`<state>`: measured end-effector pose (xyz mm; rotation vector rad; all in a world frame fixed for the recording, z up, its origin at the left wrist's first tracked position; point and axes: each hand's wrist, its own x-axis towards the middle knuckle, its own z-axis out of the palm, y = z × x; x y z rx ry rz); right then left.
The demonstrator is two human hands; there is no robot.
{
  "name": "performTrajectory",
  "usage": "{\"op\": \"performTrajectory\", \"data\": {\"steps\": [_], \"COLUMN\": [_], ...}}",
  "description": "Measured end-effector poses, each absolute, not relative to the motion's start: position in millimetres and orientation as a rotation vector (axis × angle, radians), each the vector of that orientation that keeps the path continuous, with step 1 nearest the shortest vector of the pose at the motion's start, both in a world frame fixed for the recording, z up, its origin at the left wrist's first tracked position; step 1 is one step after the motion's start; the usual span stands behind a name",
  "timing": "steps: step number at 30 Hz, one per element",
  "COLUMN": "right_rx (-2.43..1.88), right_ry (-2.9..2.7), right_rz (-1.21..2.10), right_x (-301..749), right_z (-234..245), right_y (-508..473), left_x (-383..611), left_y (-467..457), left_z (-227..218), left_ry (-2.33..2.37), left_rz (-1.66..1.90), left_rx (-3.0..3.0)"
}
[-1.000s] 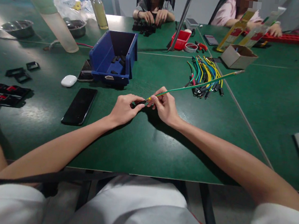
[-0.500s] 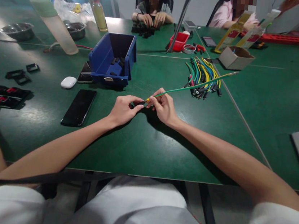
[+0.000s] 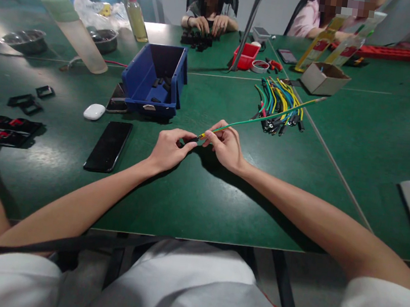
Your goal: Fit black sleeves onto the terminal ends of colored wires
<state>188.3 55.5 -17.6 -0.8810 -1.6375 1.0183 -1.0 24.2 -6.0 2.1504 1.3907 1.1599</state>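
Observation:
My left hand [image 3: 172, 148] is closed, pinching a small black connector housing [image 3: 193, 140] between thumb and fingers. Facing it, my right hand [image 3: 225, 147] grips a green-and-yellow wire [image 3: 248, 122] near its end. That wire's near end meets the black housing; how far it sits inside is too small to tell. Its long free end stretches up to the right, over a bundle of coloured wires [image 3: 280, 103] with black ends. Beyond my left hand stands a blue bin [image 3: 151, 103] holding small black pieces.
A black phone [image 3: 108, 146] and a white earbud case [image 3: 94, 111] lie left of my hands. Farther off are a red box [image 3: 245, 56], a cardboard box [image 3: 324, 79] and bottles [image 3: 135, 18]. Black parts [image 3: 6, 130] lie far left. People sit across the green table [image 3: 199, 197].
My hands hold nearly the same pose, with the wire end still at the black housing. Across the table, a person's raised hand at the right has moved inward.

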Motion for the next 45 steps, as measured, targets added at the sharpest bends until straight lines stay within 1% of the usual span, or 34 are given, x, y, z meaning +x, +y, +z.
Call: {"op": "performTrajectory", "data": {"steps": [24,39,45], "right_rx": [-0.926,-0.962,-0.926], "right_ry": [-1.655,-1.692,-1.667], "right_rz": [1.031,0.960,1.019], "right_x": [188,189,188], "right_z": [-15,-9,-12], "right_y": [54,51,53], "left_x": [-2,-1,-1], "left_y": [24,22,23], "left_z": [-7,-5,-6], "left_ry": [1.392,1.428,1.431], "left_rz": [1.133,1.142,1.135], "left_rx": [2.171,2.167,2.179]}}
